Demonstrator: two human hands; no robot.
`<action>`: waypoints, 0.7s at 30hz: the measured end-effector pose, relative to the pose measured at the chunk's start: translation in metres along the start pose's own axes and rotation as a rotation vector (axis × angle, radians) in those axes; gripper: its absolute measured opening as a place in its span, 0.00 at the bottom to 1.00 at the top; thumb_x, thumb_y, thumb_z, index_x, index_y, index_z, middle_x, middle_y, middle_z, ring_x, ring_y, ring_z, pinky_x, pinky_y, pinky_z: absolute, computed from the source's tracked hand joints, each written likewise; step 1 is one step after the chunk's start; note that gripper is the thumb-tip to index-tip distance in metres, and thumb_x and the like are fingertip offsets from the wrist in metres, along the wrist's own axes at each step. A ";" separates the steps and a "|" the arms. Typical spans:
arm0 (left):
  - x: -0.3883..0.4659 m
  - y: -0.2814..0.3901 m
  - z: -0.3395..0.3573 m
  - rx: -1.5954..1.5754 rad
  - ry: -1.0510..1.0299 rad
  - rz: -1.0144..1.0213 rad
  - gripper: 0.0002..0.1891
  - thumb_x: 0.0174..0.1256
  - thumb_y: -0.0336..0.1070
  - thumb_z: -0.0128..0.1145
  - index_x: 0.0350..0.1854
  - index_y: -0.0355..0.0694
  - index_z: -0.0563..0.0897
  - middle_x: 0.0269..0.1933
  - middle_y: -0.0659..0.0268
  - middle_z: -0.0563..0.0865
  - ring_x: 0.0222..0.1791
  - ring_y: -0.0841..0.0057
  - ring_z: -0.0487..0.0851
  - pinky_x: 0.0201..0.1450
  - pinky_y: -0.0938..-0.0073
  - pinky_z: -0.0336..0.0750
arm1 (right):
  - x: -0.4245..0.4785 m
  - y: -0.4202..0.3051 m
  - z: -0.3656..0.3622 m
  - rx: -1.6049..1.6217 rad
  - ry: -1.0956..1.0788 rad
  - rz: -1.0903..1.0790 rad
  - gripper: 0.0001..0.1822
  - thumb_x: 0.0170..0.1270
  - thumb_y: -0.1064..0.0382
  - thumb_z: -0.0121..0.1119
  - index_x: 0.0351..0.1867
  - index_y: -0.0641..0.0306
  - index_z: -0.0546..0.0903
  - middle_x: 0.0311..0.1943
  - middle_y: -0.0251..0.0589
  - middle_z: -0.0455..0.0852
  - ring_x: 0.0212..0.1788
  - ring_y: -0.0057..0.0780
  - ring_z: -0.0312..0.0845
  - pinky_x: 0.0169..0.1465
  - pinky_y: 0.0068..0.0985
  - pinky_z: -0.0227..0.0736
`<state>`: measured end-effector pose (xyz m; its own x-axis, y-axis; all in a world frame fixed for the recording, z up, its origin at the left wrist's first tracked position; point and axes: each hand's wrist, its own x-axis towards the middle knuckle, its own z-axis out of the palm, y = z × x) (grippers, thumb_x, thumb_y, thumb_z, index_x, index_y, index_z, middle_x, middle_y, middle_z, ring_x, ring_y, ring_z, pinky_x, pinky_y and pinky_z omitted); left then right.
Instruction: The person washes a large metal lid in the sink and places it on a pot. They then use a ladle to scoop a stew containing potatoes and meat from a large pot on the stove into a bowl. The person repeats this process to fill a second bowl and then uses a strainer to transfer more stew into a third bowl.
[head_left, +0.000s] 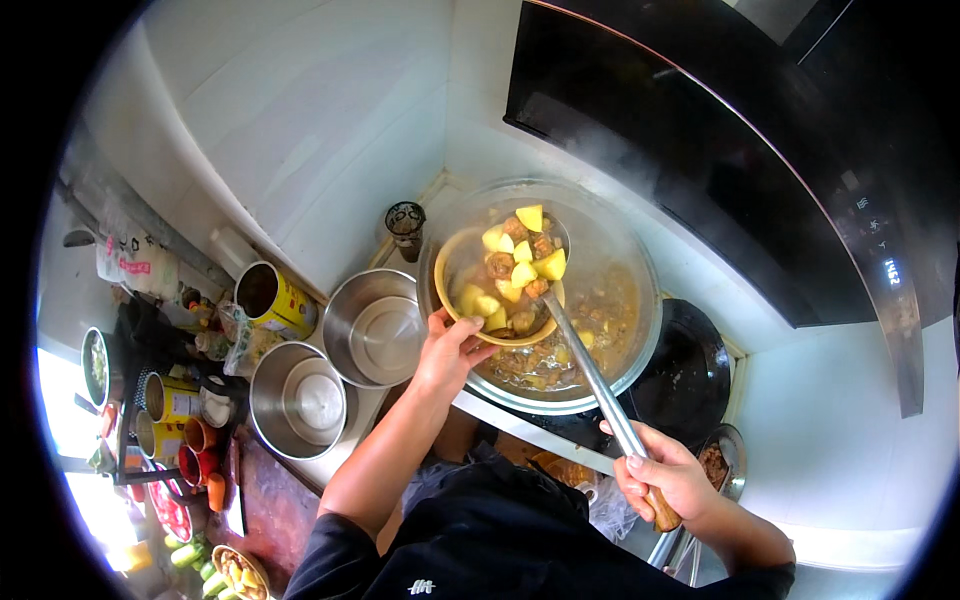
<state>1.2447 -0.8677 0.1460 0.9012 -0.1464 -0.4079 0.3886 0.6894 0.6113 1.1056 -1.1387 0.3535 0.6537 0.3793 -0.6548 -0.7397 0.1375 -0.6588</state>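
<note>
My left hand (450, 345) grips the near rim of a yellow bowl (442, 289), which holds chunks of potato and meat in broth. My right hand (660, 472) is closed around the wooden-ended handle of a metal ladle (592, 367). The ladle's head, heaped with yellow potato chunks (551, 264) and browned meat (500, 265), is over the bowl. Both are above a large metal pot (646, 330) of steaming stew with meat and potato pieces. The heap hides most of the ladle's head.
Two steel pots (375, 330) (298, 401) stand left of the stew. Beyond them are a yellow can (296, 304) and a rack of containers. A black wok (682, 375) is at the right, beside a metal bowl of meat (714, 465). A range hood (675, 150) overhangs the back right.
</note>
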 end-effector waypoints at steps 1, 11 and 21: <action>0.000 -0.001 0.001 0.007 -0.001 -0.010 0.36 0.67 0.33 0.63 0.72 0.42 0.56 0.66 0.52 0.74 0.63 0.58 0.80 0.64 0.46 0.78 | -0.001 0.004 -0.001 -0.043 0.011 -0.009 0.29 0.80 0.63 0.53 0.78 0.64 0.60 0.30 0.39 0.76 0.21 0.22 0.73 0.25 0.21 0.71; 0.002 -0.006 -0.002 -0.015 -0.073 0.000 0.29 0.69 0.34 0.61 0.67 0.45 0.61 0.65 0.54 0.76 0.62 0.61 0.82 0.61 0.54 0.80 | 0.000 0.050 -0.006 -0.403 0.191 -0.082 0.34 0.79 0.66 0.54 0.81 0.65 0.55 0.29 0.32 0.76 0.25 0.15 0.72 0.27 0.17 0.71; 0.003 -0.001 -0.002 -0.102 -0.175 0.013 0.32 0.67 0.30 0.57 0.73 0.46 0.61 0.68 0.58 0.75 0.66 0.61 0.79 0.63 0.53 0.80 | 0.013 0.081 -0.020 -0.950 0.459 -0.315 0.38 0.71 0.58 0.63 0.79 0.63 0.61 0.39 0.49 0.86 0.41 0.39 0.87 0.49 0.32 0.78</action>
<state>1.2467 -0.8675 0.1431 0.9292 -0.2520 -0.2705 0.3631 0.7591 0.5402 1.0570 -1.1407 0.2843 0.9345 0.0474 -0.3529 -0.2336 -0.6663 -0.7082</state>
